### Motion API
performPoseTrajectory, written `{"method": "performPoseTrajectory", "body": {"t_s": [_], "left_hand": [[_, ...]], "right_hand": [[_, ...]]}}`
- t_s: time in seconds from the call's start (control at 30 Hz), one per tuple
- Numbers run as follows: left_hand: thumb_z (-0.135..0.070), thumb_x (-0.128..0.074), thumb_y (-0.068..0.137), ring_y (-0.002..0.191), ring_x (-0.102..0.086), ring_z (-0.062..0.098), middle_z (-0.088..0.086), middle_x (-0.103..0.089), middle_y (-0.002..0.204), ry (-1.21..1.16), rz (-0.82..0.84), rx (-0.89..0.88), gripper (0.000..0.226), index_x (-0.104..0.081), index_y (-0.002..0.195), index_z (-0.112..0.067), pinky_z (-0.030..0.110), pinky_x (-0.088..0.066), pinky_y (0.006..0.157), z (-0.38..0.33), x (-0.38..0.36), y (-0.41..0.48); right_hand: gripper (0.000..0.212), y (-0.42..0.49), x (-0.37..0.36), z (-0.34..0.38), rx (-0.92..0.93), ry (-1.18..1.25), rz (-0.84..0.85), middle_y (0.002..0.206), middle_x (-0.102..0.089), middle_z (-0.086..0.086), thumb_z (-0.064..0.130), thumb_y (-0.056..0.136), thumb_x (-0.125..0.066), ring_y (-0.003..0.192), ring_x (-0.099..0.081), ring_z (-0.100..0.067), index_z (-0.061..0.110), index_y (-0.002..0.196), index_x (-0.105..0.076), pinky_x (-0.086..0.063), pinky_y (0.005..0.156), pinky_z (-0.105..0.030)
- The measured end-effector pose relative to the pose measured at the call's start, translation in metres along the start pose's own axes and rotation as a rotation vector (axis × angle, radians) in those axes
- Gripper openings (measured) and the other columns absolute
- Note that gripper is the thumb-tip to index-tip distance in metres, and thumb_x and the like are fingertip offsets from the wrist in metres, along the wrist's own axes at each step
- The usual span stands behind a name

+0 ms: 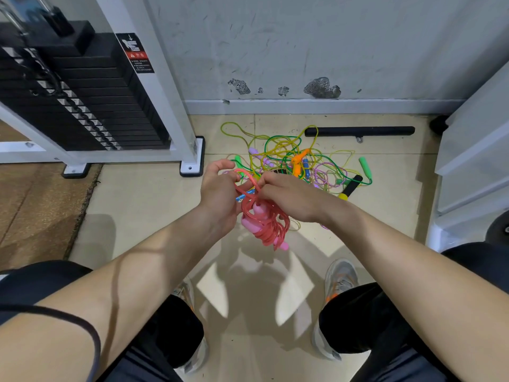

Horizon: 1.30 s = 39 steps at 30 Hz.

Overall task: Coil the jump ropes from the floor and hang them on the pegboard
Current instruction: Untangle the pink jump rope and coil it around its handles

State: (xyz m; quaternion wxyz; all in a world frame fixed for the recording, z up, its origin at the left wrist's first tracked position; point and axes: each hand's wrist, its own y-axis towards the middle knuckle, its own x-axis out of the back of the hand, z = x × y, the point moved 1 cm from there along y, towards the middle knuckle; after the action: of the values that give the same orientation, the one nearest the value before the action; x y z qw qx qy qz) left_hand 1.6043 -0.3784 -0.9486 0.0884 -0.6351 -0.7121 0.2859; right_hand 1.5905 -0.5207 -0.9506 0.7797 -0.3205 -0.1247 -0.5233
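The warning sticker on the weight stack is too small to read. Left hand and right hand — fingers curled — grip the coiled pink jump rope.

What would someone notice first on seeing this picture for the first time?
Most striking is the pink jump rope, bundled in loops at the centre and held by the left hand and the right hand. Behind it, a bright tangle of ropes lies on the tiled floor near the wall. A black weight stack stands at upper left.
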Motion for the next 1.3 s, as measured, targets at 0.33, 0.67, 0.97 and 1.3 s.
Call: {"method": "performPoseTrajectory", "body": {"t_s": [0.33,0.67,0.97,1.3], "left_hand": [[0.006,-0.045,0.096,0.076,-0.051,0.026,0.006,-0.058,0.077,-0.004,0.148,-0.056,0.020,-0.050,0.107,-0.010,0.023,-0.047,0.053,0.001,-0.003,0.004],[0.002,-0.051,0.094,0.090,-0.068,0.012,0.008,-0.071,0.105,0.438,0.346,-0.234,0.026,-0.063,0.113,-0.011,0.022,-0.054,0.079,0.003,0.005,0.016],[-0.043,-0.059,0.096,0.066,-0.063,0.004,0.001,-0.071,0.083,0.704,0.225,-0.392,0.021,-0.063,0.105,-0.024,0.012,-0.047,0.060,0.020,0.014,0.018],[-0.045,-0.064,0.085,0.045,-0.041,0.014,-0.001,-0.047,0.055,0.527,0.466,-0.301,0.049,-0.049,0.084,0.002,0.020,-0.037,0.048,0.028,0.008,0.017]], "right_hand": [[0.028,0.006,-0.016,-0.009,0.162,-0.202,-0.220,0.069,-0.061,-0.002,0.035,0.099,-0.052,0.068,-0.056,-0.022,0.011,0.086,-0.058,-0.041,0.063,-0.037],[0.026,-0.001,-0.012,-0.001,-0.018,0.262,-0.120,0.067,-0.064,-0.013,0.019,0.097,-0.054,0.062,-0.068,-0.027,0.002,0.081,-0.065,-0.061,0.051,-0.042],[0.039,0.000,-0.020,-0.002,-0.020,0.394,-0.130,0.090,-0.073,-0.016,0.032,0.105,-0.039,0.076,-0.074,-0.025,0.013,0.101,-0.072,-0.061,0.057,-0.040],[0.024,0.007,-0.006,-0.009,-0.142,0.323,-0.167,0.083,-0.062,-0.012,0.015,0.099,-0.044,0.077,-0.057,-0.020,0.003,0.089,-0.061,-0.047,0.066,-0.034]]}}
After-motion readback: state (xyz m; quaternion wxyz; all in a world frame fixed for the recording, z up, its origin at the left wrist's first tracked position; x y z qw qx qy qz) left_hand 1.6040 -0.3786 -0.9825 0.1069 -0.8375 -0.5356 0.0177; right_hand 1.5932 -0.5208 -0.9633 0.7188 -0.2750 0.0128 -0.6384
